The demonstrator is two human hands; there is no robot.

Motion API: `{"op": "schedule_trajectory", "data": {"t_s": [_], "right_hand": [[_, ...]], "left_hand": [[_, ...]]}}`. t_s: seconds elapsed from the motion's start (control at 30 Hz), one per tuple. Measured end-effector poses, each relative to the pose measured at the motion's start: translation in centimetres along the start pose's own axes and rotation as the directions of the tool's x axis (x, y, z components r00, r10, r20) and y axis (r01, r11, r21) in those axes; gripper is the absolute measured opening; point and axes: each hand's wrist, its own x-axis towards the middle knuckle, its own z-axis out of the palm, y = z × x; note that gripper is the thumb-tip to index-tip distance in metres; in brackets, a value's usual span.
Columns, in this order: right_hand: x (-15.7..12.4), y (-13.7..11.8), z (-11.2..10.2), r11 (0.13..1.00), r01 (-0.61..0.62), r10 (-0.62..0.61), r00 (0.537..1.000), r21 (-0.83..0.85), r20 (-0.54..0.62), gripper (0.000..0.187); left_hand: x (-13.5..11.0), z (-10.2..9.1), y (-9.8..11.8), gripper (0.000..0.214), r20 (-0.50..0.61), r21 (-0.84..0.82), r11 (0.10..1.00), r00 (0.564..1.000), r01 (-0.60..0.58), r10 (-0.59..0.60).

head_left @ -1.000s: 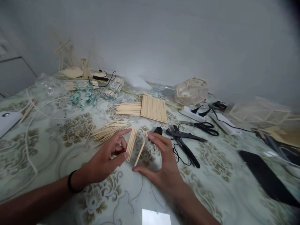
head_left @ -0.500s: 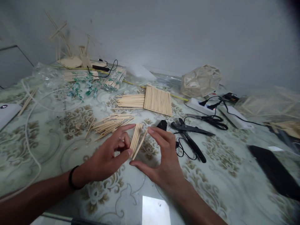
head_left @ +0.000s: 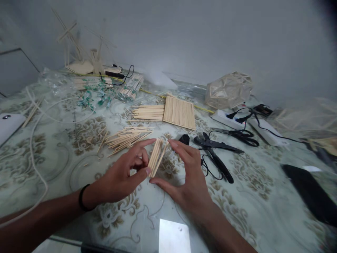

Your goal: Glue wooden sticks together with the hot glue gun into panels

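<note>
Between thumb and forefinger, my left hand (head_left: 129, 172) grips a small row of short wooden sticks (head_left: 154, 156) by its ends, tilted up from the table. My right hand (head_left: 184, 172) pinches one more wooden stick (head_left: 162, 157) lengthwise, finger at its top and thumb at its bottom. This stick leans against the row's lower end and stands apart at the top. Just beyond my left hand lies a loose pile of cut sticks (head_left: 126, 138). Farther back, a square panel of sticks (head_left: 180, 112) rests beside more sticks laid side by side (head_left: 149, 113).
Right of my hands lie black-handled cutters (head_left: 217, 154) and scissors (head_left: 242, 135). A power strip (head_left: 229, 119) with black plugs sits behind them, near a stick-framed polyhedron (head_left: 229, 89). A black phone-like slab (head_left: 310, 189) lies far right; a white cable (head_left: 33, 151) curves along the left.
The view has shifted slightly, so everything sits a little differently in frame. Both hands keep their hold on the sticks, the single one still angled away from the row at the top.
</note>
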Motion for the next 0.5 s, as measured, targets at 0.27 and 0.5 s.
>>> {"op": "schedule_trajectory", "data": {"t_s": [0.27, 0.5], "right_hand": [[0.12, -0.01, -0.12, 1.000, 0.019, -0.019, 1.000, 0.014, -0.007, 0.083], [0.05, 0.01, -0.32, 1.000, 0.002, -0.002, 1.000, 0.018, 0.002, 0.086]], "left_hand": [[0.08, -0.17, -0.11, 0.064, 0.037, 0.026, 0.998, 0.998, -0.056, 0.055], [-0.14, -0.33, -0.50, 0.065, 0.057, 0.034, 0.996, 0.995, -0.082, 0.080]]}}
